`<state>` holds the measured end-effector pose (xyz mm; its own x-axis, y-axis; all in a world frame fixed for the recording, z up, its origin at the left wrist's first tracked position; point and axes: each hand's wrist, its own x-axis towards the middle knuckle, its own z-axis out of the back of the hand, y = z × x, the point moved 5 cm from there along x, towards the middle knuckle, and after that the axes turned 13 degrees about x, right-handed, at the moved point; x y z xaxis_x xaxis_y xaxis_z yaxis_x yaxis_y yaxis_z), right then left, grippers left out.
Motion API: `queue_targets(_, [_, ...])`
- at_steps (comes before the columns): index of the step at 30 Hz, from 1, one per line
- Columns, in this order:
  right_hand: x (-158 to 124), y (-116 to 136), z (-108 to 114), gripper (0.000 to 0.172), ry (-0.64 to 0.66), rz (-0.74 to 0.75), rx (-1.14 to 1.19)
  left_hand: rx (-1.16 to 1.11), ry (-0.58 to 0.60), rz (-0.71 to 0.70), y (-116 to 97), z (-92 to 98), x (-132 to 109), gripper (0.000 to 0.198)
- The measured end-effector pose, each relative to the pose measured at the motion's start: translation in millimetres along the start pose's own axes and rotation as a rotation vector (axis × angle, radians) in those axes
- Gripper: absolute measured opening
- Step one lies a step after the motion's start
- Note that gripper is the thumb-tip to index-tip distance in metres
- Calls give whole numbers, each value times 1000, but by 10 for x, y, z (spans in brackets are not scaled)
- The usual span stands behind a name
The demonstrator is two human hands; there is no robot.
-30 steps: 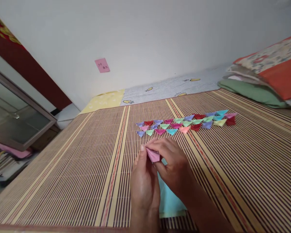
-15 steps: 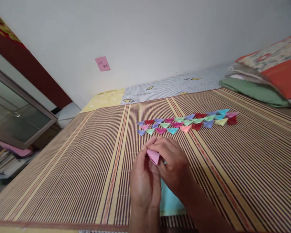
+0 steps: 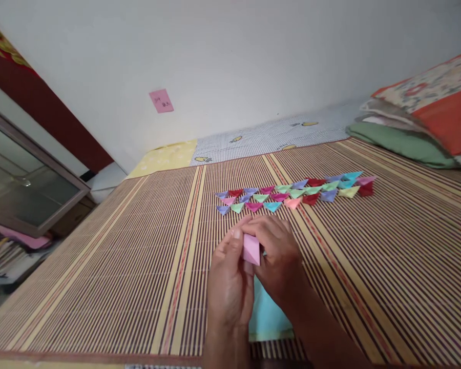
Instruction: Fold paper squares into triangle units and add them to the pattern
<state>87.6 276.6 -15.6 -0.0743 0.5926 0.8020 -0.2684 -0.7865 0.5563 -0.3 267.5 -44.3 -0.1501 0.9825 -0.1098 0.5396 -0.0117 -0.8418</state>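
Observation:
A small pink folded paper (image 3: 251, 249) is held between my two hands, low in the middle of the head view. My left hand (image 3: 230, 274) grips its left side, with the thumb lying along the edge. The fingers of my right hand (image 3: 278, 253) bend over its top and right side; their tips are partly hidden. Beneath my hands lies a light blue sheet of paper (image 3: 268, 315), partly covered by them. Just beyond, several small folded paper triangles (image 3: 272, 206) in many colours stand in rows on the striped mat (image 3: 138, 266).
A patterned cloth (image 3: 249, 141) runs along the wall behind the mat. Folded bedding (image 3: 411, 143) is stacked at the far right. On the wall hangs a pink note (image 3: 161, 101). A glass-fronted cabinet door (image 3: 26, 179) and a pile of books (image 3: 7, 259) stand at the left.
The pink folded paper has turned, from a pointed shape to a squarer face, and shifted slightly right. My left thumb has come up alongside it. Both hands keep hold.

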Motion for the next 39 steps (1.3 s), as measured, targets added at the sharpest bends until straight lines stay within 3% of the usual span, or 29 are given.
queue_targets(5, [30, -65, 55, 10, 9, -12, -65, 29, 64, -4, -9, 4, 36, 26])
queue_targets(10, [91, -150, 154, 16, 56, -21, 16, 3, -12, -18, -30, 141, 115, 24])
queue_targets(13, [100, -205, 217, 12, 25, -206, 168, 1, -84, -103, -66, 202, 133, 24])
queue_targets(16, [47, -230, 131, 16, 107, -450, 344, -3, -88, -139, -63, 198, 122, 26])
queue_targets(19, [6, -211, 42, 21, 127, -547, 395, -42, -73, -133, -43, 180, 107, 30])
queue_targets(28, [-8, -250, 24, 23, 6, -558, 405, -149, -17, -76, -15, 139, 120, 27])
queue_targets(31, [-23, -271, 27, 14, -37, -597, 453, -152, -4, -67, -24, 123, 125, 21])
queue_targets(35, [-22, -250, -4, 14, -10, -650, 598, -146, 6, -62, -37, 114, 120, 20])
queue_targets(39, [7, -181, 22, 23, -10, -617, 533, -62, -11, -54, -15, 96, 100, 23])
